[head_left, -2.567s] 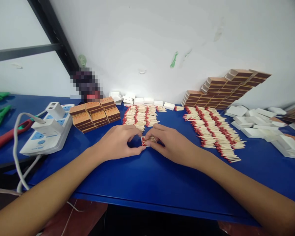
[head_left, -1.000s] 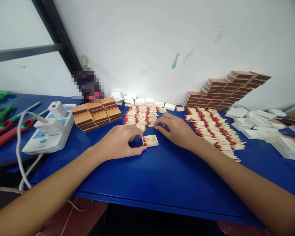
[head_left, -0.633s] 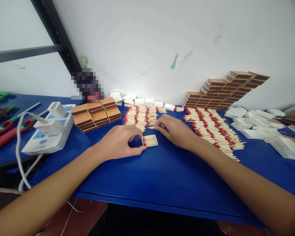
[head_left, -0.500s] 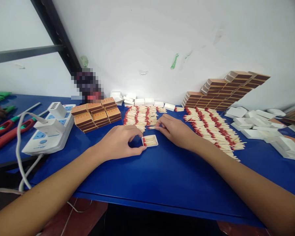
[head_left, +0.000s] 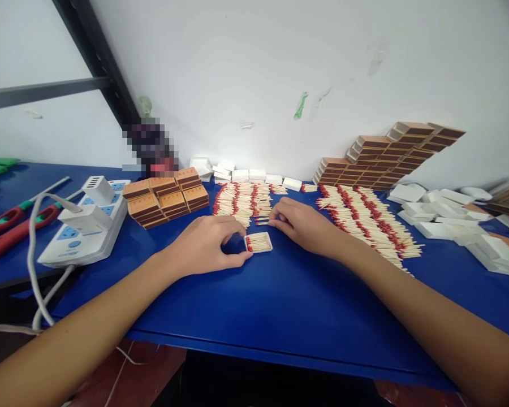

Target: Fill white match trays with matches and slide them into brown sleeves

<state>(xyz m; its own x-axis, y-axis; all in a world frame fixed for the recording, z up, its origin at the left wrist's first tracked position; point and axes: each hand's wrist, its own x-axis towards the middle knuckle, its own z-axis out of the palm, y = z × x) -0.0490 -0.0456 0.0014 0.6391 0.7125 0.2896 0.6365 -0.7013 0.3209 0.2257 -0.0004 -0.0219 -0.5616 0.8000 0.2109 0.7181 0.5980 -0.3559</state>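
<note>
A small white matchbox tray lies on the blue table with several red-headed matches in it. Thumb and fingers of my left hand are closed on the tray's left end. Just beyond the tray, my right hand pinches the pale end of a match, whose red head points left. That match is at the near edge of a pile of matches. A larger heap of matches spreads to the right of my right hand.
Stacked matchboxes stand at left and at back right. White trays line the wall and lie heaped at right. A power strip with a white cable and red-handled tools are at left.
My right hand has shifted very slightly to the right, and the match at its fingertips shows a little more clearly. My left hand and the tray stay in place.
</note>
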